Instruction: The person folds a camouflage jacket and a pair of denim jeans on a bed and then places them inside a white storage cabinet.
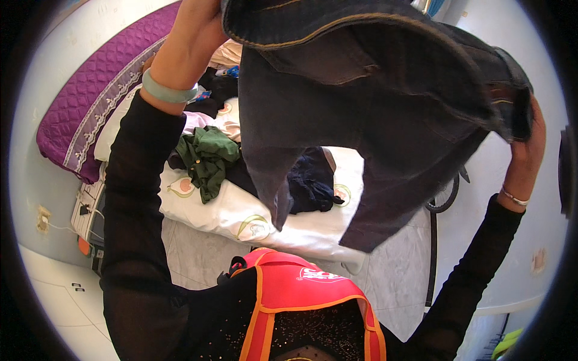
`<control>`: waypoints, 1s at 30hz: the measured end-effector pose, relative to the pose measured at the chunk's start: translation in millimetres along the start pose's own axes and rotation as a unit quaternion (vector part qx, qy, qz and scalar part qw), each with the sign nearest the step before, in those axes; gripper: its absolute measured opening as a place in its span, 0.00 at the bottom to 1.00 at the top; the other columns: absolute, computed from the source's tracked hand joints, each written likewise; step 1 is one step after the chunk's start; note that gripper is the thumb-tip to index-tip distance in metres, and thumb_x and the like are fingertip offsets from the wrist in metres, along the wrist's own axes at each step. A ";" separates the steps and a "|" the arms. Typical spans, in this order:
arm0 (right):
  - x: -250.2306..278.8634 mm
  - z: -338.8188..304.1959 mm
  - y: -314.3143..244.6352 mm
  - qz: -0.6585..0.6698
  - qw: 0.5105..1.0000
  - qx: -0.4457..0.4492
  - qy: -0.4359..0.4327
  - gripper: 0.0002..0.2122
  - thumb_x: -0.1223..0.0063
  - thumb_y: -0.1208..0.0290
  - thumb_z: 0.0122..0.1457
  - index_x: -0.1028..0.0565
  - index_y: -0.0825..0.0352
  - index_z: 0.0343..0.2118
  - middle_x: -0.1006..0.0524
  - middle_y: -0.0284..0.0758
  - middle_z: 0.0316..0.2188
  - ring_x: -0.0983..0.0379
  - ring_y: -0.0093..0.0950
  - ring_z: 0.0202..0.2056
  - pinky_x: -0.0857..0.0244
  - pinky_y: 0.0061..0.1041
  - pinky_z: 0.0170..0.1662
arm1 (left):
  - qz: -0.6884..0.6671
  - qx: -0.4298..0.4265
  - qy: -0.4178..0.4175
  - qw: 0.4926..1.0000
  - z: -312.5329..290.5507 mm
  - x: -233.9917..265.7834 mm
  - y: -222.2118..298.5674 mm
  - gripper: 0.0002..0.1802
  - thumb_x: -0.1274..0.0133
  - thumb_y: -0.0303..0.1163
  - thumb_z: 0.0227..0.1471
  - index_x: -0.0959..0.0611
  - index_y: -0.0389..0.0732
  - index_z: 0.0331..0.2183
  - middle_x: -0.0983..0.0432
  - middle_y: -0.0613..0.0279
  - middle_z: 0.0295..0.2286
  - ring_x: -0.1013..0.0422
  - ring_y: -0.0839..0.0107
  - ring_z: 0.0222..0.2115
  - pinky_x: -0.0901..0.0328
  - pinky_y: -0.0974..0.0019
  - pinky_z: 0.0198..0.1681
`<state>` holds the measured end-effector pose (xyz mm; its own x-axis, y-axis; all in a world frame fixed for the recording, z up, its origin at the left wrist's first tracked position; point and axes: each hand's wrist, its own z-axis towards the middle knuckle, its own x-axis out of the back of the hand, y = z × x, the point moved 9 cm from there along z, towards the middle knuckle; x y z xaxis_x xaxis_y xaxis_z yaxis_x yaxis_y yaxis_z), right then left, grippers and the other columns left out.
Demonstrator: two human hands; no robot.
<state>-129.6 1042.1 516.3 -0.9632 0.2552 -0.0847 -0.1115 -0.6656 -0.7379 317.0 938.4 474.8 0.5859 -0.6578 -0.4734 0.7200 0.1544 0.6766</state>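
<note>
Dark denim shorts (409, 114) with yellow-brown stitching hang spread out in front of me, held up by the waistband. My left hand (208, 24) grips one end of the waistband at the top of the view; its fingers are mostly hidden. At the other end, on the right, my right hand (530, 132) is closed on the waistband, partly behind the cloth. Below and behind the shorts, a crumpled green garment (209, 153) and a dark navy garment (312, 180) lie on the bed.
The bed has a white patterned sheet (235, 219) and a purple quilted headboard (111, 78). More clothes are heaped at its far side. A white cabinet (63, 295) stands at left, near a wall socket (43, 218) with a cable. Grey tiles (391, 277) cover the floor.
</note>
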 end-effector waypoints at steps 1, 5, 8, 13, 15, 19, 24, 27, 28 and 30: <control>-13.6 -2.0 -9.3 -0.087 0.993 0.064 -0.046 0.13 0.55 0.71 0.58 0.29 0.73 0.43 0.24 0.40 0.36 0.26 0.29 0.36 0.30 0.23 0.40 | 0.002 0.000 0.009 1.000 3.2 -1.5 -1.5 0.16 0.59 0.29 0.53 0.26 0.29 0.40 0.24 0.50 0.34 0.27 0.65 0.36 0.32 0.64 0.44; -21.5 19.9 17.7 -0.017 0.989 0.042 -0.141 0.11 0.59 0.72 0.60 0.29 0.73 0.41 0.25 0.41 0.36 0.27 0.29 0.37 0.31 0.26 0.42 | 0.125 -0.020 0.049 0.991 26.3 49.9 -17.5 0.12 0.54 0.31 0.52 0.24 0.36 0.37 0.24 0.57 0.35 0.26 0.71 0.33 0.30 0.65 0.40; -7.2 58.9 145.1 0.107 0.984 -0.144 0.007 0.10 0.58 0.72 0.58 0.28 0.72 0.38 0.25 0.40 0.35 0.28 0.29 0.36 0.32 0.26 0.42 | 0.132 0.047 0.179 0.974 34.7 111.6 -66.8 0.08 0.54 0.27 0.50 0.25 0.34 0.33 0.26 0.58 0.30 0.27 0.69 0.29 0.30 0.65 0.36; -32.1 86.5 256.5 0.037 0.973 -0.219 0.061 0.07 0.57 0.80 0.53 0.28 0.76 0.32 0.25 0.42 0.30 0.26 0.32 0.28 0.29 0.28 0.33 | 0.155 0.132 0.253 0.946 75.7 211.0 -131.8 0.06 0.56 0.21 0.47 0.24 0.35 0.29 0.27 0.57 0.29 0.28 0.65 0.28 0.31 0.62 0.33; -59.9 108.8 253.6 0.044 0.977 -0.196 0.073 0.07 0.57 0.80 0.53 0.28 0.77 0.33 0.25 0.43 0.31 0.26 0.32 0.29 0.29 0.29 0.34 | 0.524 -0.038 0.102 0.845 125.2 259.4 -100.5 0.07 0.55 0.20 0.46 0.23 0.36 0.30 0.26 0.55 0.31 0.28 0.65 0.29 0.32 0.63 0.36; -81.1 148.0 179.0 0.100 0.988 -0.101 0.061 0.09 0.56 0.76 0.56 0.30 0.75 0.38 0.26 0.42 0.36 0.28 0.35 0.37 0.33 0.35 0.43 | 0.129 0.004 0.176 0.976 183.8 268.6 -66.1 0.08 0.54 0.26 0.49 0.24 0.34 0.33 0.25 0.54 0.32 0.28 0.64 0.31 0.33 0.63 0.40; -87.6 129.7 106.5 0.190 0.979 -0.052 0.054 0.13 0.52 0.72 0.56 0.31 0.74 0.42 0.27 0.43 0.41 0.30 0.33 0.43 0.35 0.30 0.47 | 0.094 -0.053 -0.021 0.994 146.5 141.9 3.1 0.12 0.58 0.27 0.50 0.26 0.31 0.36 0.25 0.53 0.32 0.27 0.67 0.33 0.33 0.66 0.41; -71.7 59.2 113.0 0.166 0.980 -0.083 0.067 0.13 0.55 0.73 0.57 0.31 0.73 0.44 0.28 0.41 0.43 0.30 0.33 0.43 0.35 0.32 0.48 | 0.130 -0.039 0.190 0.972 59.0 173.2 -1.1 0.12 0.51 0.28 0.49 0.25 0.32 0.37 0.25 0.53 0.34 0.27 0.66 0.33 0.32 0.64 0.43; -58.6 23.7 126.8 0.159 0.977 -0.106 0.096 0.13 0.55 0.73 0.57 0.31 0.72 0.44 0.28 0.40 0.43 0.31 0.32 0.44 0.36 0.31 0.48 | 0.117 0.043 0.208 0.970 24.0 172.2 -27.9 0.13 0.51 0.29 0.48 0.25 0.34 0.37 0.25 0.54 0.34 0.27 0.67 0.34 0.32 0.64 0.42; -63.2 -56.4 156.6 0.096 0.979 -0.150 0.105 0.16 0.57 0.68 0.59 0.32 0.71 0.47 0.29 0.38 0.46 0.33 0.29 0.46 0.40 0.28 0.52 | 0.145 0.129 0.237 0.952 -43.3 181.4 -62.9 0.19 0.51 0.28 0.46 0.29 0.36 0.43 0.27 0.55 0.36 0.27 0.65 0.34 0.30 0.63 0.40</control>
<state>-72.4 961.3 368.3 -0.8847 0.3045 -0.3531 0.1733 -0.4883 -0.8553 394.1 841.3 322.0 0.8925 -0.1992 -0.4046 0.4220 0.0525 0.9051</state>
